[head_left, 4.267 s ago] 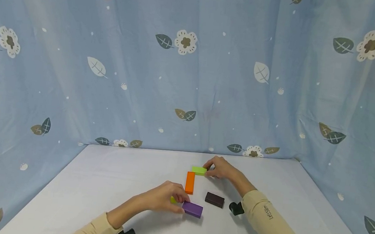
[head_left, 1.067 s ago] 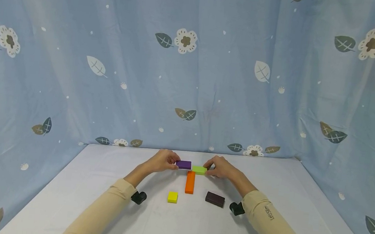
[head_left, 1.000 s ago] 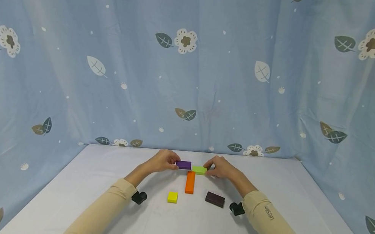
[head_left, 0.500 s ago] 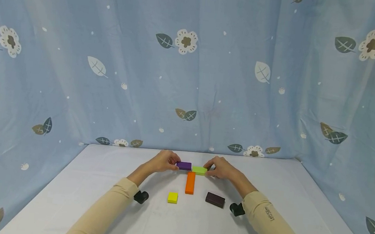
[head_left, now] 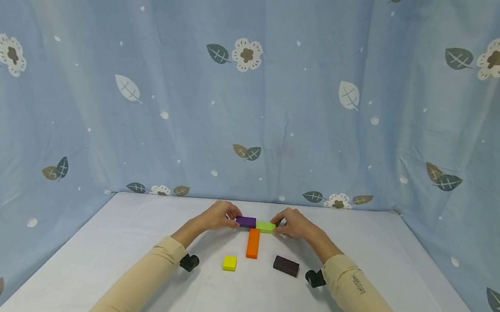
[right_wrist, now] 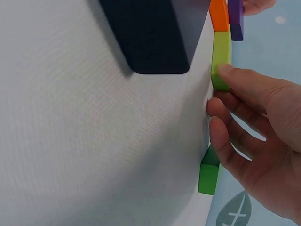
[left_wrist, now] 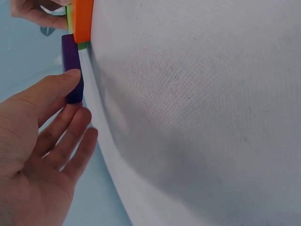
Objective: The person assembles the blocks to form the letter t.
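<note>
A purple block (head_left: 246,221) and a lime block (head_left: 265,226) lie end to end at the far middle of the white table (head_left: 131,245). An orange block (head_left: 253,243) runs toward me from their joint. My left hand (head_left: 230,219) holds the purple block (left_wrist: 72,66) at its left end, thumb on it (left_wrist: 56,87). My right hand (head_left: 278,226) holds the lime block (right_wrist: 221,59) at its right end, thumb against it and fingers curled behind. The orange block (right_wrist: 218,14) shows beyond it.
A small yellow block (head_left: 229,262) and a dark brown block (head_left: 286,265) lie nearer to me. A dark green block (right_wrist: 209,172) sits behind my right hand, hidden in the head view. Blue flowered cloth (head_left: 256,100) closes off the back and sides.
My left hand left the near blocks, carried the purple block to the far side and set it beside the lime block. In the last second it slid slightly right. The right hand stayed.
</note>
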Available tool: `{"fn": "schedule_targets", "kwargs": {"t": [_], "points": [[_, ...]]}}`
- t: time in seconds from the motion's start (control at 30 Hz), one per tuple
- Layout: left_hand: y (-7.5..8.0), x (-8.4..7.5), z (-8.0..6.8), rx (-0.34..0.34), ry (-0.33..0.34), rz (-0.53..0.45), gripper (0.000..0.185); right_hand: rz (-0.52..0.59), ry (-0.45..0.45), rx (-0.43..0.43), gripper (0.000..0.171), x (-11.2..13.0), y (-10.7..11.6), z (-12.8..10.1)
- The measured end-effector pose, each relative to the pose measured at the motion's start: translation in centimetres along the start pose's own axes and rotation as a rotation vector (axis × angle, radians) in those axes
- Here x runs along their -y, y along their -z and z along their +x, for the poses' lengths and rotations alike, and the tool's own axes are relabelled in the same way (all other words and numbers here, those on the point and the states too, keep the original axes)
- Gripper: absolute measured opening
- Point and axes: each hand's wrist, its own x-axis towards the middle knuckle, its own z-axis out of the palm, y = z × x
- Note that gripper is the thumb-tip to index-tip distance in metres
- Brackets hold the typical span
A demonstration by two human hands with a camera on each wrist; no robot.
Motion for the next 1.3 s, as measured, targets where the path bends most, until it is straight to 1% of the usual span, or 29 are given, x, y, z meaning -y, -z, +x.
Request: {"fn": "schedule_targets", "kwargs": {"t": [0.03,0.2,0.43,0.63,0.8,0.97,1.07,1.3], "points": [[0.0,0.0,0.0,-0.001,-0.007,0.004,0.027,0.000,-0.001,0.000,0.030,0.1,0.0,0.0],[-0.2,0.3,0.1,0.006,0.003,0.008,0.027,-0.008,-0.010,0.002,0.030,0.2,0.1,0.0],[-0.4,0.3,0.1,0.027,0.054,0.029,0.029,-0.010,-0.015,-0.003,0.030,0.4,0.1,0.1],[-0.6,0.4,0.1,0.034,0.080,0.027,0.029,0.006,-0.028,0.005,0.030,0.5,0.1,0.0],[-0.8,0.4,0.0,0.039,0.082,0.030,0.030,0.010,-0.031,0.004,0.029,0.5,0.0,0.0],[-0.7,0.1,-0.1,0.050,0.090,0.037,0.031,0.005,-0.034,0.001,0.029,0.2,0.0,0.2],[-0.7,-0.1,-0.1,0.052,0.083,0.049,0.031,0.003,-0.037,0.003,0.030,0.2,0.0,0.1],[-1.0,-0.2,-0.2,0.048,0.114,0.077,0.030,-0.007,-0.035,-0.001,0.029,0.2,-0.1,0.1]]}}
